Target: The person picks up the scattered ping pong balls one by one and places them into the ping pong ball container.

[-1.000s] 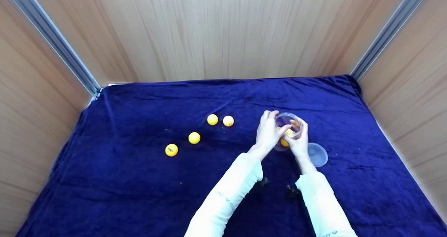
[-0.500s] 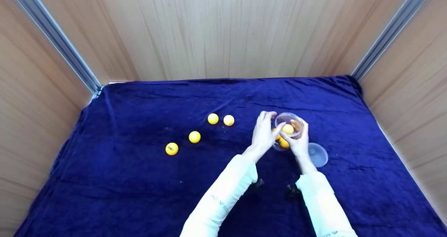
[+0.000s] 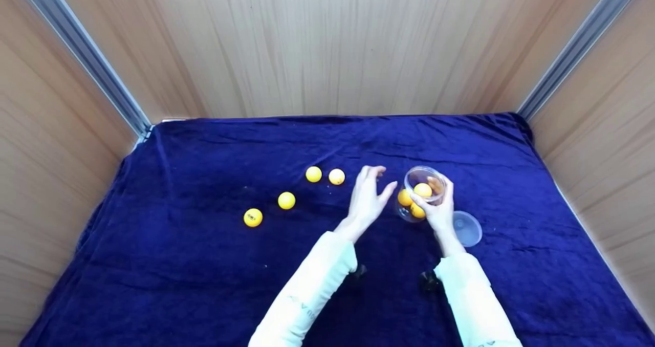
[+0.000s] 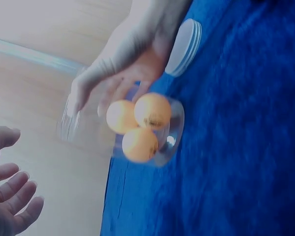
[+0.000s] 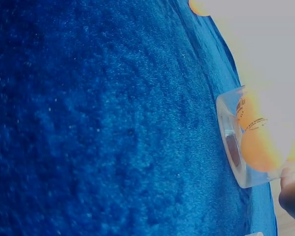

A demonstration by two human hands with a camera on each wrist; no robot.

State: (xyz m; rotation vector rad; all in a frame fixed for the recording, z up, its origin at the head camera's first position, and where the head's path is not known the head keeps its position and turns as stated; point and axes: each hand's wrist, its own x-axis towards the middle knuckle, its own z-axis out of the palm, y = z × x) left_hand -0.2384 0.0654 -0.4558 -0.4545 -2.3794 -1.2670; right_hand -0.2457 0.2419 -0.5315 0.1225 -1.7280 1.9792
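Observation:
My right hand [image 3: 438, 210] grips a clear plastic jar [image 3: 412, 176] round its side, near the top. Three orange ping-pong balls [image 4: 140, 144] lie in the jar, as the left wrist view shows best. Its mouth has no lid on it. To the left of the jar, apart from it, my left hand [image 3: 366, 199] holds nothing; its thumb and fingers are spread and loosely bent. In the right wrist view the jar's base [image 5: 230, 142] is on or just over the cloth, and bright glare washes out its upper part.
A round translucent lid [image 3: 466, 229] lies on the blue cloth [image 3: 194, 275], beside my right wrist. Several yellow-orange ping-pong balls, among them a printed ball [image 3: 253, 217] and a plain ball [image 3: 286, 200], are scattered to the left. Wooden panels [image 3: 327, 45] stand round the cloth.
My left hand has let go at the jar and drawn away leftward, with its fingers spread. A ball now shows clearly in the jar's top. My right hand keeps its grip.

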